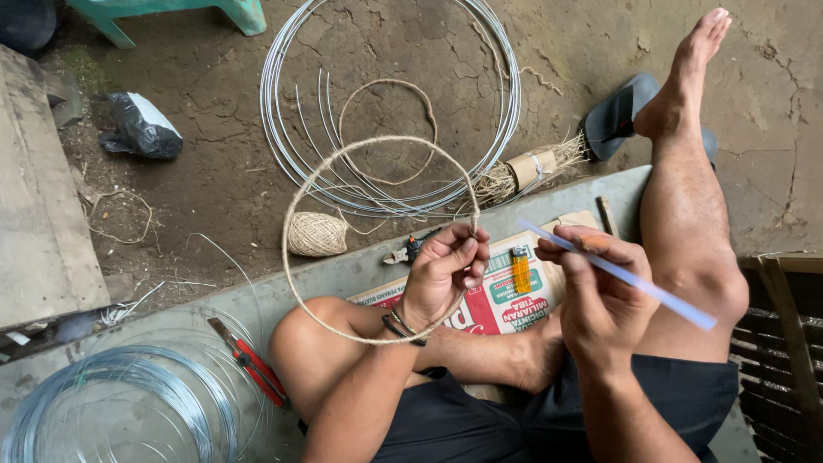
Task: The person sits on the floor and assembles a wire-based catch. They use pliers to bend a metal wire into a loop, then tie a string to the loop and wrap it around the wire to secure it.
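My left hand (446, 270) pinches the right side of a twine-wrapped wire ring (296, 193), which stands up in front of my bent left knee. My right hand (596, 279) holds a long translucent glue stick (660, 294) that points toward the left hand. An orange lighter (520, 269) lies between the hands on a flattened printed cardboard box (506, 300). A ball of jute twine (316, 234) sits on the ground just beyond the ring.
Coils of bare steel wire (390, 103) and a smaller twine ring (386, 129) lie on the cracked earth. Red-handled pliers (253, 364) rest by another wire coil (120, 403). Small cutters (410, 249), a fibre bundle (531, 167), a sandal (617, 116), a black bag (141, 129).
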